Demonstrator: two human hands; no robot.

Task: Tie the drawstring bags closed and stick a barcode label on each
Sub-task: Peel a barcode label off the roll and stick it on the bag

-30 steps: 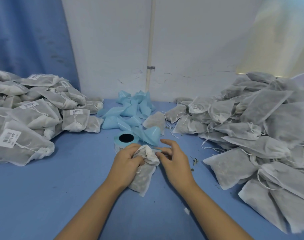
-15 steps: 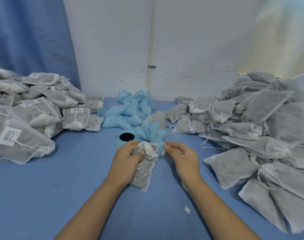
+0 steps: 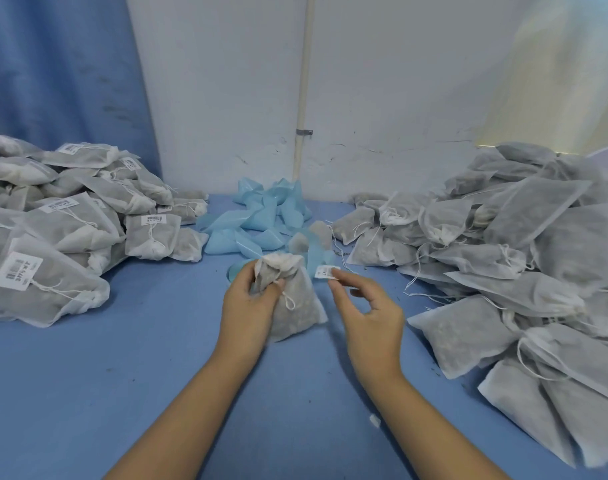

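Two hands are in view. One drawstring bag (image 3: 295, 306) is gripped by the left hand (image 3: 245, 306), fingers curled round its gathered neck; the bag is held upright just above the table (image 3: 122, 368), near its middle. The neck is cinched and a knotted string hangs down the front. Dark loose material is seen through the thin white fabric; what it is cannot be told. One barcode label (image 3: 327, 272) is pinched between thumb and forefinger of the right hand (image 3: 368, 317), just beside the bag's top and apart from it.

Two piles of filled bags are noted. In the left pile (image 3: 63, 237) the bags are tied, and at least five white labels can be counted on them. The right pile (image 3: 524, 265) shows loose strings and open necks. The bags in each pile are too many to count.

One heap of light-blue backing strips (image 3: 261, 220) lies between the piles by the wall. One small white scrap (image 3: 374, 420) lies near the right forearm.
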